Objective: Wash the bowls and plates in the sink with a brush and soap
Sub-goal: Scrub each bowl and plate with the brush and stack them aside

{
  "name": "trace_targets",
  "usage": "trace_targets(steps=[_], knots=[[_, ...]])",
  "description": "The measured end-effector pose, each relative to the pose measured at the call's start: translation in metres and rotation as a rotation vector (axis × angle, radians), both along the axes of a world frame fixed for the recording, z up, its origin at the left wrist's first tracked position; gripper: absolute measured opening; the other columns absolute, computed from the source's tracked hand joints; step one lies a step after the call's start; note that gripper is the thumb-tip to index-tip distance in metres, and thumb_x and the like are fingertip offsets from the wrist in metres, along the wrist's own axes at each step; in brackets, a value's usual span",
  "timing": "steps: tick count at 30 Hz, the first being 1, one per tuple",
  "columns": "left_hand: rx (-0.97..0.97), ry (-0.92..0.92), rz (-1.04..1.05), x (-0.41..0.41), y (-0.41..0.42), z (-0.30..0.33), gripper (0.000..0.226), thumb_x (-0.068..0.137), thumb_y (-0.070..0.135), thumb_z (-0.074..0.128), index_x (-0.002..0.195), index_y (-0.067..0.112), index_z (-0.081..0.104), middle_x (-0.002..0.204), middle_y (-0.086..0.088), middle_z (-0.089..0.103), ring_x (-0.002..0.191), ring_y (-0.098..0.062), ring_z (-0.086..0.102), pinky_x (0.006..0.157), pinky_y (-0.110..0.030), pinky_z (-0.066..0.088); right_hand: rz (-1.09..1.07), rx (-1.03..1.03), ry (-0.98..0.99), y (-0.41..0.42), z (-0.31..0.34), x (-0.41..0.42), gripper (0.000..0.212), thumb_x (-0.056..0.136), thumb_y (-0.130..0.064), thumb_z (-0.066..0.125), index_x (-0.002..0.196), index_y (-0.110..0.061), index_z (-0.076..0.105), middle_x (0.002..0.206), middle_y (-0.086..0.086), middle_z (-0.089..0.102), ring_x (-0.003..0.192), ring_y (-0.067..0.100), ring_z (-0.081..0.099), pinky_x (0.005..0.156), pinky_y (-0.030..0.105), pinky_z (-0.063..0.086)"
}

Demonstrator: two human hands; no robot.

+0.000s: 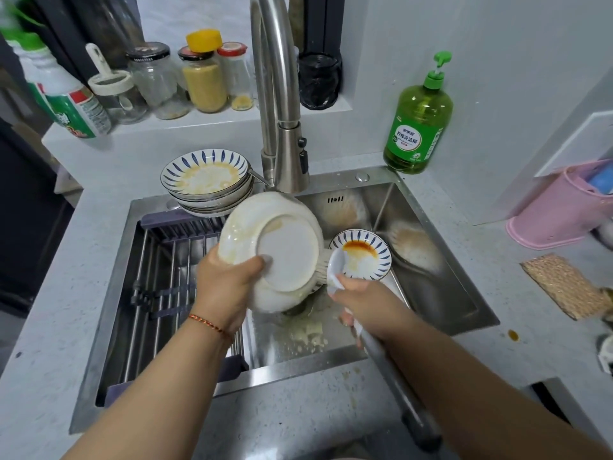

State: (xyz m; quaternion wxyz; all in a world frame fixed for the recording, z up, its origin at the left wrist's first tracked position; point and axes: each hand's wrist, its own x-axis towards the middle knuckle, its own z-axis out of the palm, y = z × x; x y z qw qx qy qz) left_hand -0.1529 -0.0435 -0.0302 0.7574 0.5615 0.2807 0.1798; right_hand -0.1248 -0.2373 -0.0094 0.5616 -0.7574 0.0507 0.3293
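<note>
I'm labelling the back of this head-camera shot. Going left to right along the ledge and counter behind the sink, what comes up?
Green-and-white bottle → jar with white scoop lid → black-lidded glass jar → yellow-capped jar → red-lidded jar → faucet → black bag → green soap bottle → pink basket.

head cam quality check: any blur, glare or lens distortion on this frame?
Head view: wide-angle bowing bends the faucet and counter edges; motion blur smears the brush bristles against the plate held by the left hand; soft glare on the sink wall; the right hand is fairly sharp; lighting is even, shadows weak.
</note>
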Motion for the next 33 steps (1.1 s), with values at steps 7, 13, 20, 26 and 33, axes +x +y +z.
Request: trace_targets(steps=[7,13,20,26,33], knots=[[-0.43,-0.09,0.087,-0.006,-0.022,-0.011,0.037,0.083,-0.011,0.057,0.114,0.008,0.062,0.095,-0.01,0.074,0.086,-0.026,0.072,0.072,-0.051,0.058,-0.282,0.117,-0.01,0.004,-0.014,-0.008,0.029,0.081,-0.031,0.075,0.099,-0.01,0.065,0.082,0.009,0.069,0.04,0.006,0.05,0.04,0.019,0.042],[-0.456,-0.107,-0.093,-0.019,-0.031,-0.02,0.062,0.067,-0.01,0.067,0.127,0.004,0.056,0.116,-0.02,0.067,0.106,-0.035,0.065,0.086,-0.056,0.054,-0.325,0.18,-0.006,0.002,-0.01,-0.005,0.029,0.078,-0.018,0.078,0.105,-0.013,0.068,0.069,-0.005,0.067,0.039,0.0,0.053,0.04,0.017,0.041],[-0.258,0.056,-0.427,-0.016,0.007,-0.007,0.063,0.062,-0.003,0.069,0.123,0.003,0.057,0.114,-0.022,0.067,0.099,-0.035,0.067,0.074,-0.045,0.058,0.056,-0.013,-0.17,-0.018,0.011,0.025,0.057,0.074,-0.014,0.08,0.121,-0.035,0.057,0.091,-0.009,0.071,0.056,-0.002,0.064,0.04,0.016,0.044],[-0.025,0.139,-0.501,-0.004,0.02,0.013,0.055,0.054,-0.004,0.074,0.107,0.001,0.063,0.099,-0.018,0.072,0.088,-0.032,0.07,0.07,-0.04,0.059,0.216,-0.208,-0.326,-0.015,0.014,0.036,0.074,0.074,-0.024,0.08,0.138,-0.035,0.045,0.082,-0.009,0.064,0.054,0.003,0.057,0.042,0.015,0.044],[0.208,0.119,-0.249,-0.007,0.013,0.005,0.04,0.063,-0.011,0.081,0.09,0.013,0.065,0.082,0.001,0.071,0.07,-0.01,0.067,0.061,-0.023,0.057,0.098,-0.21,-0.15,-0.028,-0.003,0.026,0.035,0.095,-0.028,0.056,0.128,-0.021,0.058,0.056,-0.003,0.064,0.038,0.012,0.044,0.037,0.02,0.042]])
